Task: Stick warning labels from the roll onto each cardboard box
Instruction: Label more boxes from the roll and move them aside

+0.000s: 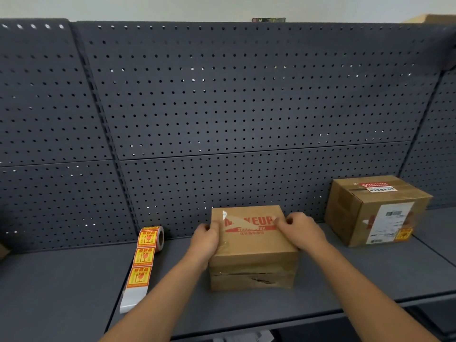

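Box [254, 253] — between left hand [206, 239], right hand [304, 230]

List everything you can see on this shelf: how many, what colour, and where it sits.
label roll: one, yellow and red labels, left on the shelf, strip unrolled toward the front edge
middle box: one, brown cardboard with red print, centre of the shelf
right box: one, brown cardboard, right, near the pegboard
shipping label: one, white, on the right box's front
warning label: one, yellow and red, low on the right box's front
shelf: one, dark grey, under it all
pegboard: several panels, dark grey, behind the shelf
left hand: one, grips the middle box's left side
right hand: one, holds the middle box's right top edge
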{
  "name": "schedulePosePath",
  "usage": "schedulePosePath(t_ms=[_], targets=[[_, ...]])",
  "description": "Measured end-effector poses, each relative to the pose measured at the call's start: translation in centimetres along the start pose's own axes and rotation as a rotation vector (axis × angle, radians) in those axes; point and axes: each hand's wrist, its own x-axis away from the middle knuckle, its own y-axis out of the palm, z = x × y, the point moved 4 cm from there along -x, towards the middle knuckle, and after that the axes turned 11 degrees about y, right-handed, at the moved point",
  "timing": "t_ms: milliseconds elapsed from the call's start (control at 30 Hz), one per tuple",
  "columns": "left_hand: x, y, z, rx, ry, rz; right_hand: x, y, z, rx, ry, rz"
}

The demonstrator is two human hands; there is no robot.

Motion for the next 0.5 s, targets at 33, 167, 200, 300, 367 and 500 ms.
schedulePosePath(t_ms=[33, 167, 200, 300, 367, 500], targets=[[0.4, -0.3, 0.5, -0.039, 0.081, 0.053, 0.3, -0.5, -0.2, 0.049, -0.015, 0.042], [2.0, -1.7, 1.7, -0.084, 0.296, 0.131, 1.8, -1.8, -1.0, 0.107, -0.103, 0.185], [2.2, -2.3, 1.6, -0.123, 0.336, 0.135, 2.3, -1.7, -1.1, 0.100, -0.133, 0.204], [2.5, -4.9, 0.3, -0.263, 0.428, 0.144, 4.2, -1.2, -1.9, 0.073, -0.239, 0.236], [2.6, -7.1, -1.4, -0.366, 0.434, 0.135, 5.6, -0.9, -2.8, 0.073, -0.327, 0.275], [3.6, -12.4, -6.0, -0.620, 0.363, 0.221, 8.7, 0.3, -5.1, 0.065, -0.467, 0.281]])
